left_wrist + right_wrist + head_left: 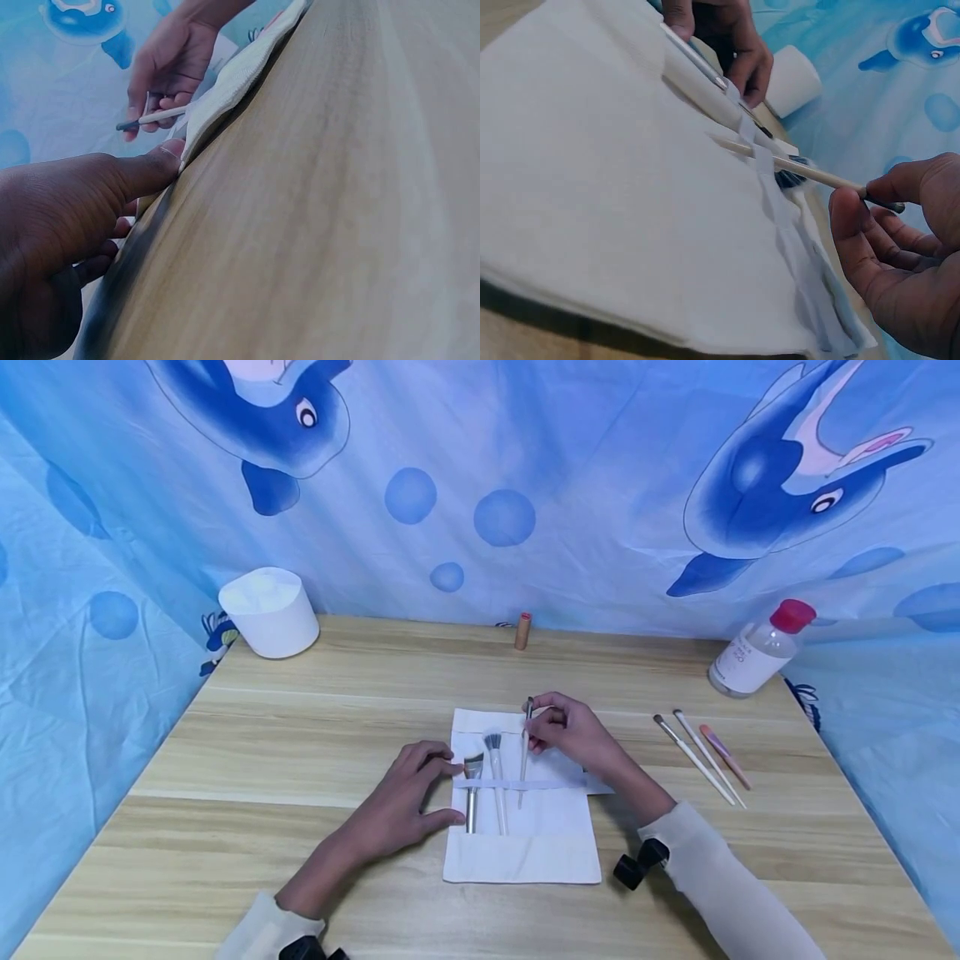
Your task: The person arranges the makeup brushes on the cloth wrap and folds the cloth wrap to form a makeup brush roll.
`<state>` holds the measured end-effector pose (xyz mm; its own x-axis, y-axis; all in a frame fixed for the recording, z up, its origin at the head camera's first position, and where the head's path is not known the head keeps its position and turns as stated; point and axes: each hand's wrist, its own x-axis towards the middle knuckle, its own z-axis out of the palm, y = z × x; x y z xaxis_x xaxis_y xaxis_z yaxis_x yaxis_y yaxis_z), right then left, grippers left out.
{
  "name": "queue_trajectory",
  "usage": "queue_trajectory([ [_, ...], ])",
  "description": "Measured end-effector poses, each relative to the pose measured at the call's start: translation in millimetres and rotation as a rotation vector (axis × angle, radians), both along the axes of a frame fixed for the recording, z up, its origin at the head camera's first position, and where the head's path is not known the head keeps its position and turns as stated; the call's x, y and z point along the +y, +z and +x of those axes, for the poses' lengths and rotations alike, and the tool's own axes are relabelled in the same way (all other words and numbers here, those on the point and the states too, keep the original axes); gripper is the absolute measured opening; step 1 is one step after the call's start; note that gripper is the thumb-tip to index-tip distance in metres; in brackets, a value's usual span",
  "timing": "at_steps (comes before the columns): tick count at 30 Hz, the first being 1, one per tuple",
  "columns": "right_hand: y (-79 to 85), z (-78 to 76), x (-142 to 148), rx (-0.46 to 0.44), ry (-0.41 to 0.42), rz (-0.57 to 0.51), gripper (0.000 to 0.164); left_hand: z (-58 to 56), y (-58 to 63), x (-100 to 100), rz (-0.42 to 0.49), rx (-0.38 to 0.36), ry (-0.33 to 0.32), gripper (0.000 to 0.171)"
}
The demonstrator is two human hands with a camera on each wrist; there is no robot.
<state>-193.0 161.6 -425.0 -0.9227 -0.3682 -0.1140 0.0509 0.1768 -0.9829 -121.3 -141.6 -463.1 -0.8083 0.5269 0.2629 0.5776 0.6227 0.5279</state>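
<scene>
A white cloth brush holder (525,858) lies unfolded, a thin strap (555,785) running across it. Under the strap sit a wide flat makeup brush (472,793) at the left and a fluffier makeup brush (497,777) beside it. My right hand (573,731) pinches a slim makeup brush (817,175) near its dark-tipped end, between thumb and index finger. Its pale handle passes beneath the strap. At the holder's left edge rests my left hand (401,802), thumb and fingers spread apart, the thumb (161,161) touching the cloth's edge.
Several loose brushes lie to the right, among them a pink-handled brush (725,756) and a white-handled brush (693,758). Farther back stand a white roll (270,614), a small brown tube (522,632) and a red-capped bottle (753,652). A blue curtain hangs behind the wooden table (300,693).
</scene>
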Motion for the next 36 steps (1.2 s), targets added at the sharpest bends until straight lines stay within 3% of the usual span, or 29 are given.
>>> queue_trajectory([
  [11,0.5,4.5,-1.5,-0.013,0.074,-0.014,0.032,0.3,-1.2,-0.4,0.001,-0.001,0.004,0.065],
  [19,3.7,-1.1,-0.8,-0.048,0.046,-0.056,0.038,0.3,-1.2,0.2,0.014,0.012,0.007,0.064],
  [25,3.5,-0.5,-1.2,-0.082,0.031,-0.015,0.032,0.3,-1.9,0.1,0.012,0.002,0.006,0.065],
  [36,1.1,2.5,-1.4,-0.103,0.110,0.129,0.030,-0.7,-1.3,0.3,0.009,-0.011,0.004,0.064],
])
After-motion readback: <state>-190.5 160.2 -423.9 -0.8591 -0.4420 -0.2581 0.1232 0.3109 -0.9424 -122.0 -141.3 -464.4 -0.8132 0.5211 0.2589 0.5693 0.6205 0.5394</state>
